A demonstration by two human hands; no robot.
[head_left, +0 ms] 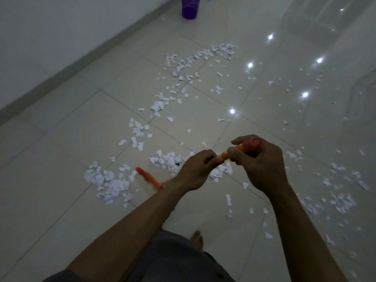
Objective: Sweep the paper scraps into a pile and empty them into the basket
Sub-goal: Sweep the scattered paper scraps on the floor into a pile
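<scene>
White paper scraps (110, 182) lie scattered over the glossy tiled floor (67, 139), in a trail running from near my feet up toward the far middle and in patches at the right. A purple basket (190, 7) stands far off by the wall. My left hand (195, 171) and my right hand (262, 165) meet in front of me, both closed on a thin orange object (224, 155) with a reddish end inside my right fist. A blurred orange part (146, 176) shows below left of my left wrist. What the object is cannot be made out.
A white wall with a grey skirting (61, 72) runs diagonally along the left. My bare foot (197, 239) stands on the tiles below my arms. Ceiling lights reflect as bright spots (250, 65) on the floor at the right.
</scene>
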